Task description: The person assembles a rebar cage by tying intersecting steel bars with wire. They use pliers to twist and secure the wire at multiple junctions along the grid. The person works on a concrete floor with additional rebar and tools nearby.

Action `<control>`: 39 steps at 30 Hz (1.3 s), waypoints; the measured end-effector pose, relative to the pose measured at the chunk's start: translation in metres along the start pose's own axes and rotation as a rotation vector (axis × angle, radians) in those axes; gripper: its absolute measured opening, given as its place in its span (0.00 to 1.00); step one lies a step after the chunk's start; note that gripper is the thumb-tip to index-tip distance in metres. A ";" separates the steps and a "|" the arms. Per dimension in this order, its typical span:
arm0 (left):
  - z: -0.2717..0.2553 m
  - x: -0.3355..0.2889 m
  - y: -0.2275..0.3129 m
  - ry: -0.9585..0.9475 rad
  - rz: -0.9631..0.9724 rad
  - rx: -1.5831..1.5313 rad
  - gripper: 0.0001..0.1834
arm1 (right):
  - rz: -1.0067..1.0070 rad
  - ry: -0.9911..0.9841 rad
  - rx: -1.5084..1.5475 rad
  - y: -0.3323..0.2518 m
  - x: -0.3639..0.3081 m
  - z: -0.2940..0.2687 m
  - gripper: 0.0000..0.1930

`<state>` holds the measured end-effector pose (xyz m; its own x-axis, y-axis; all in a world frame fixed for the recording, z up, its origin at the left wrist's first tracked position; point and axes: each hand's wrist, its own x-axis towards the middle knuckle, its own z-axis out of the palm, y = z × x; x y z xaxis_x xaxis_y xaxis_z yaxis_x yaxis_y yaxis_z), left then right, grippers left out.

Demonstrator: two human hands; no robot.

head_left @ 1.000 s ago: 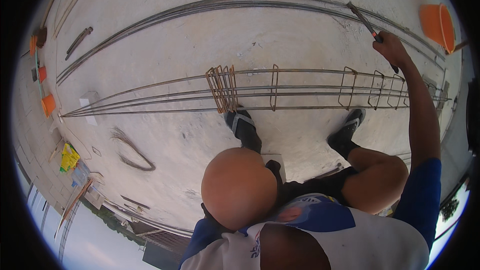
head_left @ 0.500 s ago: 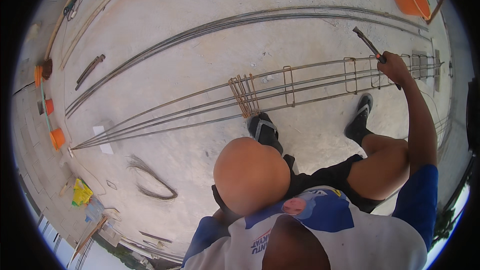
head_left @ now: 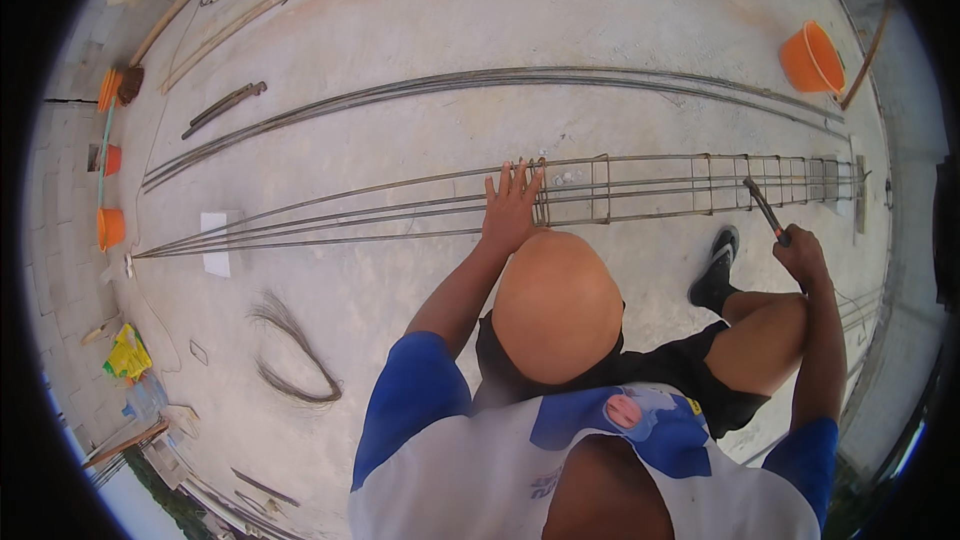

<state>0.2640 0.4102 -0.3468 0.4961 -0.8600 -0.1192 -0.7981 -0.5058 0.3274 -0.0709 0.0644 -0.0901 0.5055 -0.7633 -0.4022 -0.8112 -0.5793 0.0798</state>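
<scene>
A long cage of steel rebar (head_left: 400,211) runs across the concrete floor in front of my legs, with rectangular stirrups (head_left: 601,190) spaced along its right part. Spread fingers of my left hand (head_left: 513,208) rest on the bunched stirrups (head_left: 543,202), which they partly cover, just beyond my raised knee. At the right, my right hand (head_left: 801,255) is wrapped round the handles of dark pincers (head_left: 765,208). Their head points up and left over the cage's near bars; whether it touches them I cannot tell.
Loose rebar (head_left: 500,78) lies beyond the cage. A white block (head_left: 216,243) sits under its left end, with a bundle of tie wire (head_left: 300,350) nearer me. Orange buckets stand at the far right (head_left: 811,58) and left (head_left: 111,229). My right foot (head_left: 714,270) is beside the cage.
My left hand has come up from beside my body onto the bunched stirrups. My right hand has drawn back toward me with the pincers, and the view has shifted.
</scene>
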 end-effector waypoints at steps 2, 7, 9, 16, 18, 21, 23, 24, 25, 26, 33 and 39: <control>0.015 0.015 0.000 -0.034 0.062 0.049 0.55 | 0.022 0.039 0.046 0.018 -0.016 0.005 0.13; 0.036 0.013 0.001 -0.181 -0.040 0.140 0.49 | 0.096 0.013 -0.005 0.029 -0.054 0.000 0.14; 0.036 0.008 -0.007 -0.198 -0.065 0.196 0.47 | 0.098 -0.001 -0.006 0.040 -0.059 0.007 0.14; 0.005 -0.013 -0.026 -0.326 -0.198 0.312 0.44 | 0.198 -0.055 0.118 0.058 -0.048 0.010 0.14; -0.006 -0.020 -0.031 -0.367 -0.180 0.285 0.43 | 0.205 -0.064 0.159 0.076 -0.045 0.021 0.15; -0.001 -0.040 -0.053 -0.314 -0.253 0.339 0.43 | 0.182 -0.072 0.142 0.095 -0.048 0.030 0.15; -0.005 -0.058 -0.075 -0.293 -0.354 0.377 0.44 | 0.177 -0.108 0.185 0.095 -0.047 0.033 0.15; -0.012 -0.062 -0.082 -0.311 -0.403 0.379 0.45 | 0.187 -0.125 0.209 0.098 -0.050 0.033 0.15; -0.019 -0.066 -0.090 -0.328 -0.451 0.379 0.45 | 0.197 -0.139 0.205 0.100 -0.053 0.033 0.16; -0.023 -0.075 -0.103 -0.335 -0.500 0.420 0.46 | 0.202 -0.153 0.203 0.099 -0.054 0.032 0.16; -0.038 -0.018 -0.055 -0.264 -0.195 0.152 0.47 | 0.200 -0.167 0.243 0.110 -0.058 0.031 0.17; -0.017 0.073 0.081 -0.289 0.289 0.118 0.60 | 0.244 -0.175 0.287 0.093 -0.053 0.013 0.18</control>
<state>0.2416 0.3080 -0.3132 0.1432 -0.9426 -0.3018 -0.9323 -0.2308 0.2784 -0.1767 0.0545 -0.0737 0.2506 -0.7938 -0.5541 -0.9626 -0.2652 -0.0555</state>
